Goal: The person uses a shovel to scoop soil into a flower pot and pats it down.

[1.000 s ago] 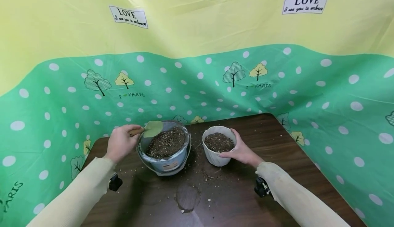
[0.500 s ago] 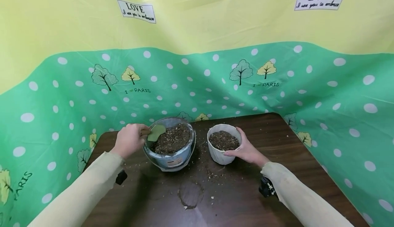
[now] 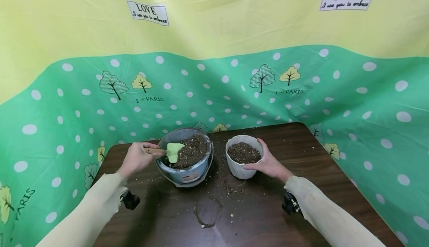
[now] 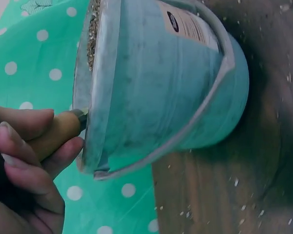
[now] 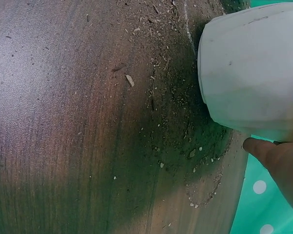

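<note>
My left hand pinches a trowel by its handle, green blade inside a blue bucket of soil, its label illegible; my right hand grips a white pot of soil on the table. Cloth behind reads "LOVE" and "PARIS."

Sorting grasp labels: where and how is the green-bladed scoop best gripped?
Likely by its wooden handle, from the person's left: the handle sticks out that way past the rim of the bucket, while the broad green blade is inside the rim. The left hand holds it by the handle now.
</note>
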Motion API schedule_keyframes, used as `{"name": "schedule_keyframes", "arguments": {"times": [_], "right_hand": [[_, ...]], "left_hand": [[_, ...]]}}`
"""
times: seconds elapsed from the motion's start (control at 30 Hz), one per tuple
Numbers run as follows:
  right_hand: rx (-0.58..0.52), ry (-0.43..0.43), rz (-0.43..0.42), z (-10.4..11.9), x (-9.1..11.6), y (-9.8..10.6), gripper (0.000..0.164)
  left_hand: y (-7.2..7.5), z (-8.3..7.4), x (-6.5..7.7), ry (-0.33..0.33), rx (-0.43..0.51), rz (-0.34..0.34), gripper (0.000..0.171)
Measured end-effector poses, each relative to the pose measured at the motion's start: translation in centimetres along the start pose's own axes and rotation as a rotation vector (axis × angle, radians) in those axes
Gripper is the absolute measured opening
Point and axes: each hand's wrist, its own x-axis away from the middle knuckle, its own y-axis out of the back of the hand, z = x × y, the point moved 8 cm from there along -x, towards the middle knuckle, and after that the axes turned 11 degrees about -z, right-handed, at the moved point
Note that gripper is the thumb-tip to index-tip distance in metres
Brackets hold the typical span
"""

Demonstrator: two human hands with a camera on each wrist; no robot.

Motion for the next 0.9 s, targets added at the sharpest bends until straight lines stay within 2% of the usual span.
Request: {"name": "schedule_keyframes", "arguments": {"times": [0.17, 0.3, 0.43, 0.63, 0.9], "right_hand": [[0.014, -0.004, 0.001, 0.1, 0.0, 0.0, 0.126], [0.012, -0.015, 0.004, 0.0, 0.0, 0.0, 0.125], [0.007, -0.022, 0.006, 0.0, -0.1, -0.2, 0.125], [0.012, -0.030, 0.010, 0.1, 0.2, -0.3, 0.125], [-0.012, -0.016, 0.003, 0.3, 0.2, -0.1, 0.125]], "left_hand": [[-1.1, 0.4, 0.2, 0.100, 0.167, -0.015, 0.039], [-1.5, 0.9, 0.4, 0.162, 0.221, -0.040, 0.041], [-1.4, 1.3, 0.6, 0.194, 0.238, -0.069, 0.041], [-1.3, 1.9, 0.8, 0.234, 0.283, -0.075, 0.042], [-1.1, 2.1, 1.0, 0.227, 0.387, -0.069, 0.040]]}}
